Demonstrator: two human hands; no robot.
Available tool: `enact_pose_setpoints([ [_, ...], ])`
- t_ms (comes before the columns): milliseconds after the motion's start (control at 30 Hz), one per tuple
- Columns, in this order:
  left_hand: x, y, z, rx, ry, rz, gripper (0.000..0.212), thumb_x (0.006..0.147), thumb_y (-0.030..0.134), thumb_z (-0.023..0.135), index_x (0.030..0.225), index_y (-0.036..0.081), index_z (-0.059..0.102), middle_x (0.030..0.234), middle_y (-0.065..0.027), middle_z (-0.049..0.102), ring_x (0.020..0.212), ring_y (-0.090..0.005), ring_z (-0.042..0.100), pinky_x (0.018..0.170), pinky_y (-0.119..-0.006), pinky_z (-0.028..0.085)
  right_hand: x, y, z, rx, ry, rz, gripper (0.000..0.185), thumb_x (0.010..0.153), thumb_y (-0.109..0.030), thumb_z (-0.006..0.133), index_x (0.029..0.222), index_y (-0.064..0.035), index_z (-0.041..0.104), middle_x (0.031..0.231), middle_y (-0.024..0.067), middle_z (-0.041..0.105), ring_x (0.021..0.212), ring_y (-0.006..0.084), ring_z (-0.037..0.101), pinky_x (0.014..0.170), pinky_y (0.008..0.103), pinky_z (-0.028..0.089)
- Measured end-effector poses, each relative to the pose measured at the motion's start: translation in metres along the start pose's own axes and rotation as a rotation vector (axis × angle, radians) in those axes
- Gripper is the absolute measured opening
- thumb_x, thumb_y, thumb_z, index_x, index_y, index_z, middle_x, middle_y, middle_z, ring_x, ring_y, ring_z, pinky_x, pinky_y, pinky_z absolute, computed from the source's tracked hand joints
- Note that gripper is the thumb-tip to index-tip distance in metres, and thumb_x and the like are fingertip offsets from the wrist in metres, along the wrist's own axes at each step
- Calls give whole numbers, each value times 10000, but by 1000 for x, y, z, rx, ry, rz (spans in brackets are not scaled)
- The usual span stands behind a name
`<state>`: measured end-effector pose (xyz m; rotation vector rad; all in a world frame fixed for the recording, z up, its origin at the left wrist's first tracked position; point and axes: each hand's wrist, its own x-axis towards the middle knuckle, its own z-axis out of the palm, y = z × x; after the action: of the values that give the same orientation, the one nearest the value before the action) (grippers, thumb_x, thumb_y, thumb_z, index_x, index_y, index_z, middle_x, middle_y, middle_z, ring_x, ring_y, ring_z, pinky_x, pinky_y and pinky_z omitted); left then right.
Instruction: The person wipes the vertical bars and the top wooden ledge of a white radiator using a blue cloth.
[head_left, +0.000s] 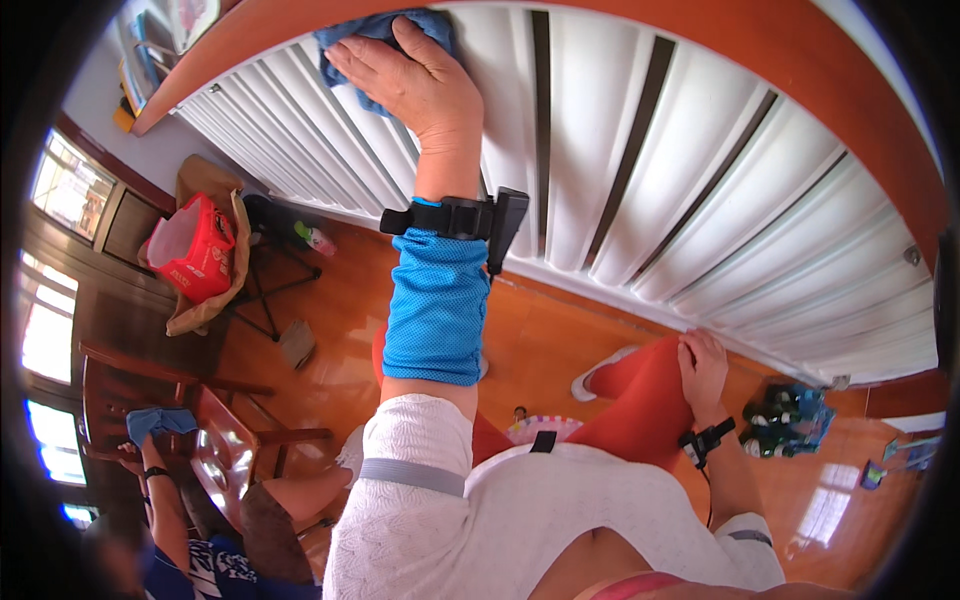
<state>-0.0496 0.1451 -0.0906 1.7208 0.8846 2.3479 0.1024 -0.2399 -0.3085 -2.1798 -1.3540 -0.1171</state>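
Note:
My left hand presses a crumpled blue cloth against the upper part of a white ribbed radiator, just under a reddish-brown wooden ledge. The fingers lie spread over the cloth and the thumb points up along it. A blue mesh sleeve and a black strapped device are on that forearm. My right hand rests on my red-trousered knee, holding nothing. A black device is strapped to its wrist.
At lower left another person's hand holds a blue cloth at a wooden chair. A red container sits in a brown bag by a folding stool. Wrapped green bottles stand on the floor at right.

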Motion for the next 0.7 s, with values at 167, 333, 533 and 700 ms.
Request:
enact_pose_setpoints([
  [167, -39, -22, -14, 126, -107, 67, 594, 967, 274, 420, 1340, -150, 233, 1393, -350, 230, 1303, -463, 238, 1079, -468, 217, -3, 2, 0, -11, -10, 16, 127, 817, -117, 585, 906, -40, 633, 991, 108, 640, 996, 317, 562, 891, 409, 420],
  [333, -108, -43, -33, 187, -152, -183, 614, 972, 292, 380, 1343, -166, 208, 1432, -344, 162, 1333, -457, 183, 1100, -475, 163, -1, 3, 1, -30, -15, 35, 122, 812, -122, 599, 906, -55, 638, 1000, 96, 642, 998, 300, 564, 895, 400, 420],
  [533, -192, -70, -55, 218, -228, -557, 638, 980, 301, 324, 1387, -144, 115, 1462, -325, 98, 1371, -429, 88, 1131, -453, 73, -2, 3, 0, -18, -23, 53, 120, 815, -127, 597, 906, -62, 639, 1001, 93, 642, 988, 297, 566, 887, 391, 425],
  [700, -239, -79, -68, 208, -191, -818, 585, 985, 274, 310, 1361, -152, 170, 1439, -319, 166, 1348, -415, 175, 1124, -419, 139, -2, 5, 2, -23, -18, 45, 114, 815, -127, 596, 901, -65, 640, 985, 93, 642, 969, 298, 568, 876, 391, 428],
])
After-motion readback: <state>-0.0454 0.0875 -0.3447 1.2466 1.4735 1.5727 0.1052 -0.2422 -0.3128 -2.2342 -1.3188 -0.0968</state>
